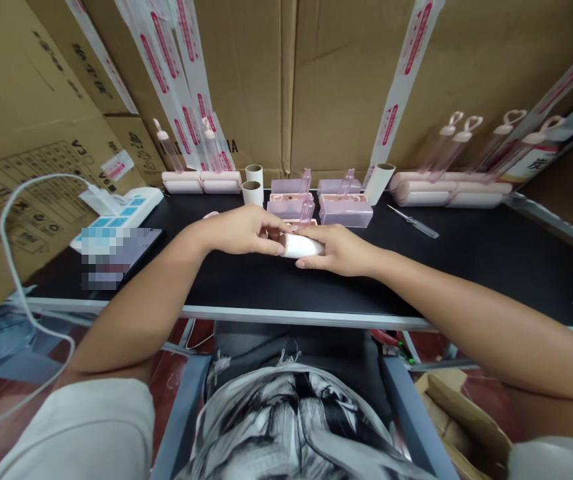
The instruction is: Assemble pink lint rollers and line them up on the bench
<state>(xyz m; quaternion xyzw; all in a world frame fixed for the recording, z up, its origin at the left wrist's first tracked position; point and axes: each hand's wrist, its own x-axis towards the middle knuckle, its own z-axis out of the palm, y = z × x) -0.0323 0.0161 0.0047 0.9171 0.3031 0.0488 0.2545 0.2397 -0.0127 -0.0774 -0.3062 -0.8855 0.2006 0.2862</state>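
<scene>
Both my hands meet over the middle of the black table (466,267). My right hand (339,252) is wrapped round a white paper roll (300,246) that lies on its side. My left hand (243,230) has its fingers pinched at the roll's left end, touching it. Just behind the hands lie pink and lilac plastic cases (345,208), some with clear handles standing up. Two short cardboard tubes (253,185) stand upright to the left of the cases.
A white roll (379,183) leans at the back. A metal tool (413,223) lies right of the cases. Pink rollers with handles (451,190) line the back right, more at the back left (201,180). A power strip (126,210) with cable sits left. Cardboard boxes (316,73) wall the table.
</scene>
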